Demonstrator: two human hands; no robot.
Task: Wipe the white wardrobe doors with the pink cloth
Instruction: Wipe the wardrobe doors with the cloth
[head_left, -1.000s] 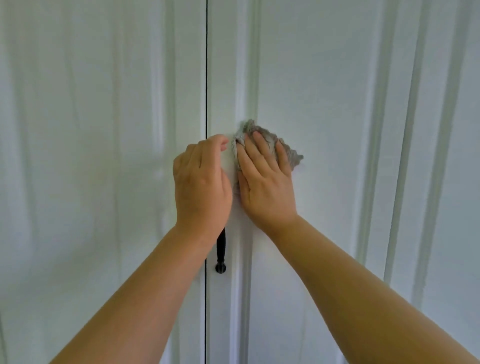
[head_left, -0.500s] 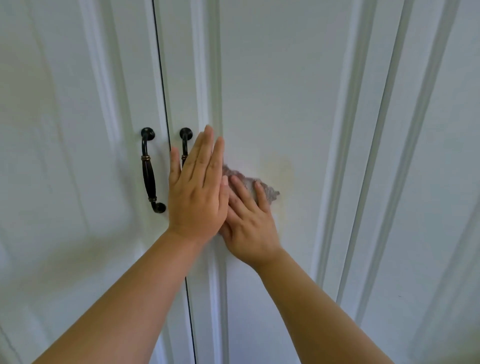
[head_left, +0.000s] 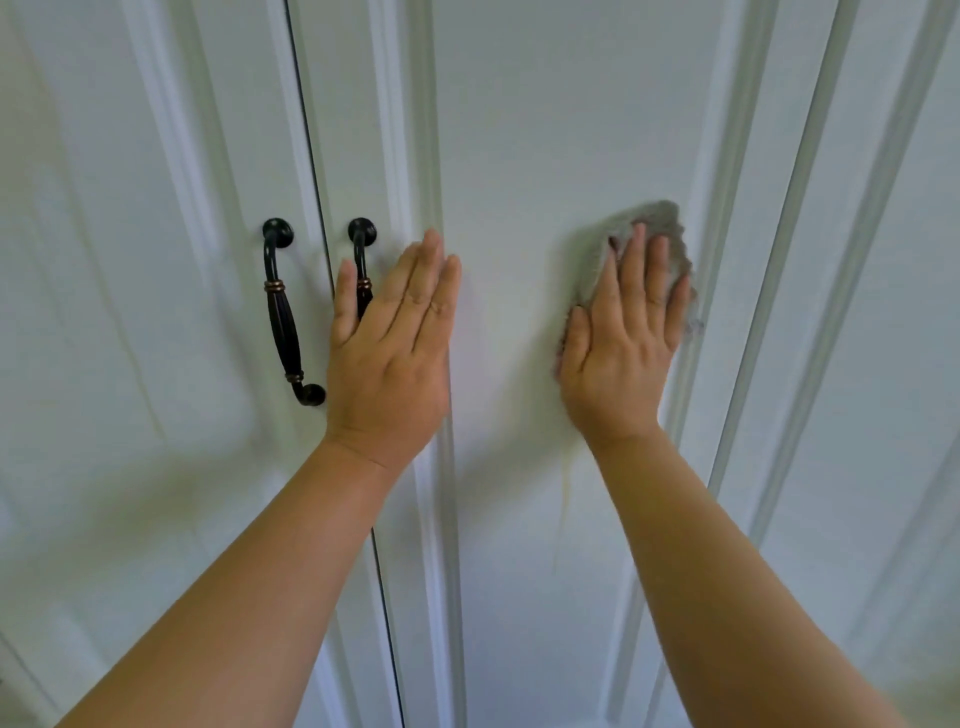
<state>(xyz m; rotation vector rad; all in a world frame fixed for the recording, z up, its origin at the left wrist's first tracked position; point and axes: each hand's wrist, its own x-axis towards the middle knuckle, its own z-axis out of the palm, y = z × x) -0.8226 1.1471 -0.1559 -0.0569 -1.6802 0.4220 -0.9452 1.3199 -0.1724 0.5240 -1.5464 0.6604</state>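
Your right hand (head_left: 621, 338) presses the cloth (head_left: 657, 228) flat-fingered on the right door's panel (head_left: 545, 130) to wipe; your left hand (head_left: 392, 343), flat and empty, likely braces that door.

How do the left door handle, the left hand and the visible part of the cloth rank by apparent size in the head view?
1. left hand, largest, though it is nearer the camera.
2. left door handle and cloth: too alike to rank; the right hand hides most of the cloth.

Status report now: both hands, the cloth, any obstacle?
Left hand flat on door. Right hand presses cloth on same door. Handles clear of cloth.
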